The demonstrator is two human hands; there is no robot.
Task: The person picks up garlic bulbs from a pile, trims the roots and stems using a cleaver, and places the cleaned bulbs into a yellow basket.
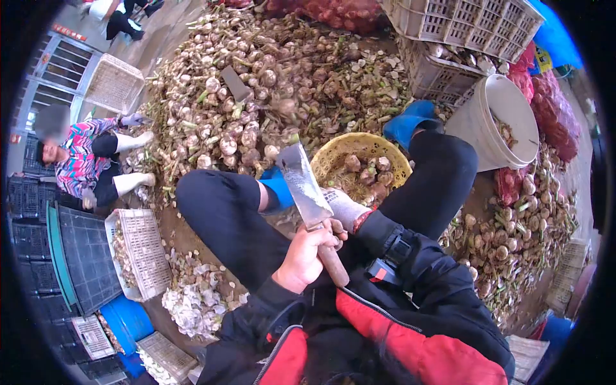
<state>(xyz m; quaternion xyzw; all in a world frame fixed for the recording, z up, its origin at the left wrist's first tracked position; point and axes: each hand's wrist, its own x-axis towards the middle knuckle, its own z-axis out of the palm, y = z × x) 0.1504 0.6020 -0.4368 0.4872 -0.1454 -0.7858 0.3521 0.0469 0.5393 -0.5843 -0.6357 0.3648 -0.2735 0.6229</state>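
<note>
My bare left hand (305,255) is closed round the wooden handle of a cleaver (304,186), whose wide blade points up and away. Just beyond it, my right hand (343,208) wears a pale glove and is partly behind the blade. Its fingers are mostly hidden, so whether it holds anything cannot be made out. Past the glove, a yellow basket (325,151) stands between my lower legs with several trimmed garlic bulbs (367,174) inside. A big heap of garlic with stalks (256,64) lies beyond the basket.
A flat grey block (235,84) rests on the heap. At the right are a white bucket (471,122), stacked crates (462,29) and more garlic (513,237). A co-worker (86,157) sits at the left. Nearby are a white crate (149,253) and pale peelings (196,305).
</note>
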